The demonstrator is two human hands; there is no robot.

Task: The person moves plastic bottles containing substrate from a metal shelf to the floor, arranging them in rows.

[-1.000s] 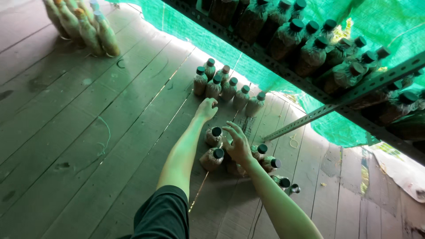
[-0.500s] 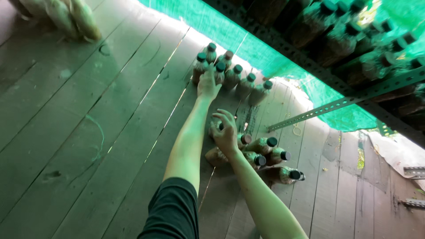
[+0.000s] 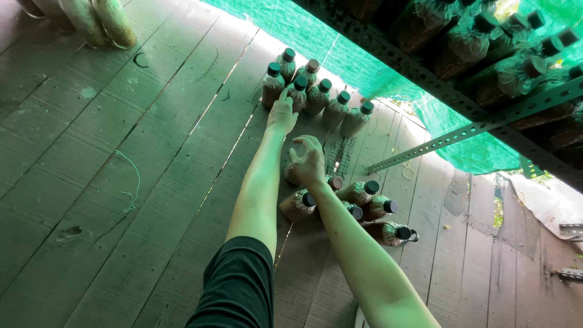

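Left hand [image 3: 282,115] is reaching flat, fingers loose, touching the standing cluster of capped bottles [image 3: 316,91] on the plank floor [image 3: 121,182]; right hand [image 3: 308,161], fingers curled but empty, is hovering over lying bottles [image 3: 358,203].

- Upright cluster of bagged bottles [image 3: 316,91]: brownish fill, dark round caps, packed touching one another on the plank floor just beside the green netting.
- Front bottle of that cluster [image 3: 297,92]: upright, fingertips touching it.
- Second cluster of bottles [image 3: 358,203]: same kind, tipped on their sides, caps pointing right, nearer the camera.
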